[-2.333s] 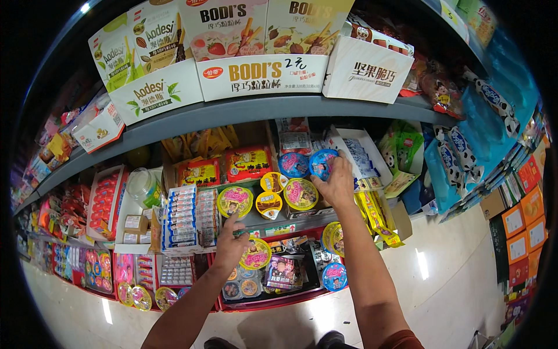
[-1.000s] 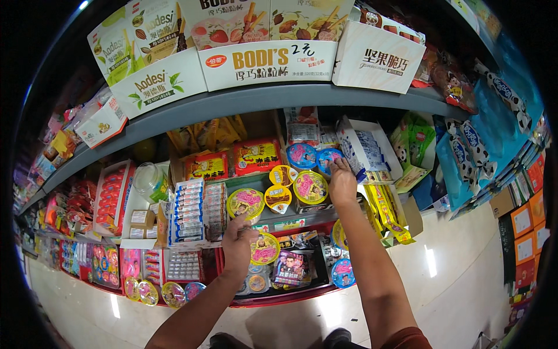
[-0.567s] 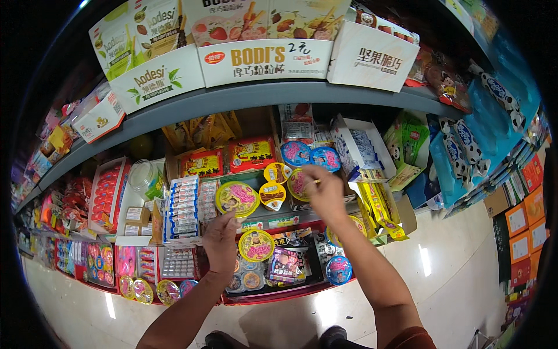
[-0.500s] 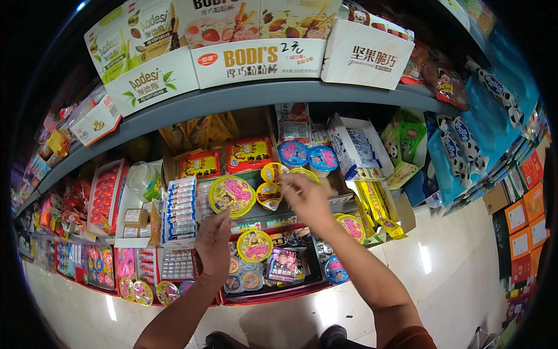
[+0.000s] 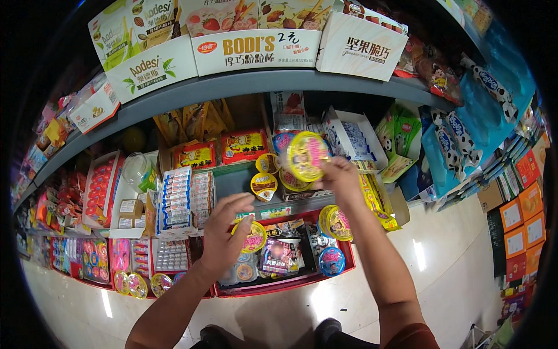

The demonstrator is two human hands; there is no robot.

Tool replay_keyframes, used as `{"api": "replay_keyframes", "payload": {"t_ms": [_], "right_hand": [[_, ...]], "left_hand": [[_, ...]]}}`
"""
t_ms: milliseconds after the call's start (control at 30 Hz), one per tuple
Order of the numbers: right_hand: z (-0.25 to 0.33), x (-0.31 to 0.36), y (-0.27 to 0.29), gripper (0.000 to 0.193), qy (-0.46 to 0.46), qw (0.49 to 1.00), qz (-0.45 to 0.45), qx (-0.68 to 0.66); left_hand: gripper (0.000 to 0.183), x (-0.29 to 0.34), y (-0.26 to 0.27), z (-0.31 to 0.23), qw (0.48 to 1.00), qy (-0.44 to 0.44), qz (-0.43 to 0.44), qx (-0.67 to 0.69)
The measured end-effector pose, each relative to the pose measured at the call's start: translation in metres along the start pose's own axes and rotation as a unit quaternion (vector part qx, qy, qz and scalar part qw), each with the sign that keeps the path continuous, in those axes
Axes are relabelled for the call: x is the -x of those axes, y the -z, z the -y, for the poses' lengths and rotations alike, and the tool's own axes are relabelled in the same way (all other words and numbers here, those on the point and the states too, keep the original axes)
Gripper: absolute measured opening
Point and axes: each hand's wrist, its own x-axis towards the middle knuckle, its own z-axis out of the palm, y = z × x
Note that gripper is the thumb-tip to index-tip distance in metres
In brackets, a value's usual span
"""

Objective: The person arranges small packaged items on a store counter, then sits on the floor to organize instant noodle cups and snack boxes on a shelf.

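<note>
My right hand (image 5: 344,179) grips a round yellow-rimmed snack tub (image 5: 306,156) by its right edge. It is raised over the middle shelf, its pink and yellow lid turned toward me. A similar tub (image 5: 292,181) stands partly behind and below it. To the left are two small gold-lidded cups (image 5: 263,185). With fingers apart and nothing in it, my left hand (image 5: 228,228) hovers in front of the shelf. Beside its fingertips another yellow-rimmed tub (image 5: 254,237) rests in the lower red-edged bin, partly covered by the hand.
A grey upper shelf (image 5: 256,79) with white snack cartons (image 5: 258,51) overhangs the work area. Boxes of wrapped sticks (image 5: 176,198) stand left; a white box of blue packets (image 5: 354,139) and yellow packs (image 5: 376,203) stand right. Blue bags (image 5: 459,139) hang farther right.
The large tub near my left hand has left that spot; a similar one is now in my right hand, raised at the right. My left hand has shifted slightly right and its fingers have spread.
</note>
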Motion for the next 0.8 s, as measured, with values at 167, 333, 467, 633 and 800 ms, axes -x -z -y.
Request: {"api": "replay_keyframes", "payload": {"t_ms": [167,333,467,633,800], "right_hand": [[0.002,-0.002,0.044,0.023,0.017,0.968,-0.138,0.208],[-0.022,-0.009,0.041,0.023,-0.036,0.955,-0.150,0.252],[-0.034,-0.025,0.048,0.025,-0.074,0.932,-0.173,0.311],[-0.028,-0.025,0.051,0.022,-0.123,0.962,-0.159,0.184],[-0.028,-0.022,0.046,0.028,-0.164,0.946,-0.146,0.237]], "left_hand": [[0.020,0.015,0.023,0.037,0.997,0.052,-0.016,-0.055],[0.018,0.019,0.024,0.042,0.997,0.062,-0.029,-0.036],[0.019,0.020,0.023,0.048,0.997,0.070,-0.017,-0.035],[0.019,0.022,0.024,0.057,0.996,0.075,-0.023,-0.034],[0.022,0.035,0.021,0.074,0.996,0.088,0.031,-0.013]]}}
